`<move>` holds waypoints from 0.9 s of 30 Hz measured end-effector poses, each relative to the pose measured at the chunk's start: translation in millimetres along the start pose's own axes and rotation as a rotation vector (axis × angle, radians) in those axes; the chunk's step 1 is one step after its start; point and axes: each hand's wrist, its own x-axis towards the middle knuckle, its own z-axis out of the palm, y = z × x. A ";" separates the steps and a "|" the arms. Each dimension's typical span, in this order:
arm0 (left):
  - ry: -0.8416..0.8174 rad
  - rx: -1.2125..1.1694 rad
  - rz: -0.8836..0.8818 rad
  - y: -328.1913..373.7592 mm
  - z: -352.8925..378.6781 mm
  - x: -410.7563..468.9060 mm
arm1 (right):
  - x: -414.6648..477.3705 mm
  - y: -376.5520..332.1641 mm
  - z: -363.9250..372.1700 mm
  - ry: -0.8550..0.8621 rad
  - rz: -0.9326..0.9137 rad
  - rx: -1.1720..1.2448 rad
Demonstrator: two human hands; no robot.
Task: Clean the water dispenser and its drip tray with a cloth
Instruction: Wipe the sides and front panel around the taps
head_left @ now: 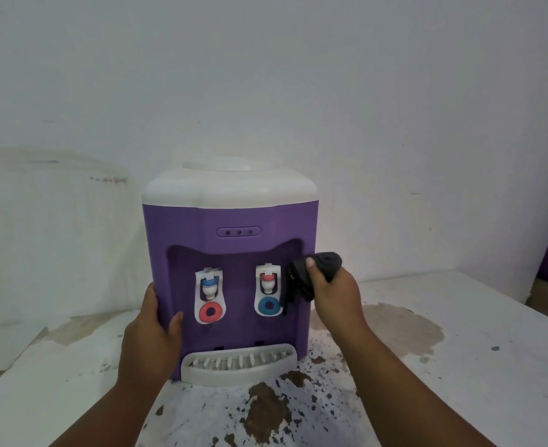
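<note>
**Tabletop water dispenser: wipe-down at the tap recess**

Item: one water dispenser (234, 217), purple body with a white top, standing upright on a white worktop (476, 366) with patches of peeled paint, near a pale wall.

Hands: two. The left hand (156, 324) grips the dispenser's left front corner, thumb on the front face and fingers round the side, apparently to steady it. The right hand (334, 295) holds one dark cloth (314, 272), bunched, pressed against the right edge of the recess just beside the right tap.

Step in hand: judged to be wiping the body around the recess; the tray looks not yet reached.

Next move calls for: working the cloth across the recess and round both taps without pressing their levers, then down to the tray, whose slots probably need a folded edge of cloth.

Count:
- taps, two: one with a blue lever over a red ring (208, 295), one with a red lever over a blue ring (268, 288)
- indicator lights (238, 232), three, in a row above the recess
- drip tray (238, 377), one, white, slotted, seated at the base front
</note>
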 end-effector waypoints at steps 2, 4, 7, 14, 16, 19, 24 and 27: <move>0.007 -0.001 0.002 -1.5 1.2 0.4 | 3.9 -10.7 -7.4 0.068 -0.020 0.084; 0.008 -0.003 -0.001 -2.2 1.5 0.1 | 11.5 -28.9 -11.9 0.127 -0.063 0.173; 0.001 -0.007 -0.017 -1.9 2.0 0.4 | 20.8 -63.7 -10.9 0.112 -0.174 0.218; -0.003 -0.022 -0.011 -2.8 2.0 0.6 | 21.8 -69.1 1.9 0.102 -0.304 0.008; -0.002 -0.019 -0.004 -3.9 2.3 1.1 | 24.5 -62.0 -3.0 0.069 -0.183 0.059; -0.004 -0.021 0.005 -5.4 2.4 0.7 | 26.7 -56.6 -12.8 0.054 -0.082 0.067; -0.005 -0.013 0.011 -6.2 3.0 0.7 | 23.8 -62.4 -3.4 0.101 -0.196 0.128; -0.018 -0.016 0.005 -4.1 2.1 0.2 | 21.7 -53.5 5.1 0.069 -0.190 0.117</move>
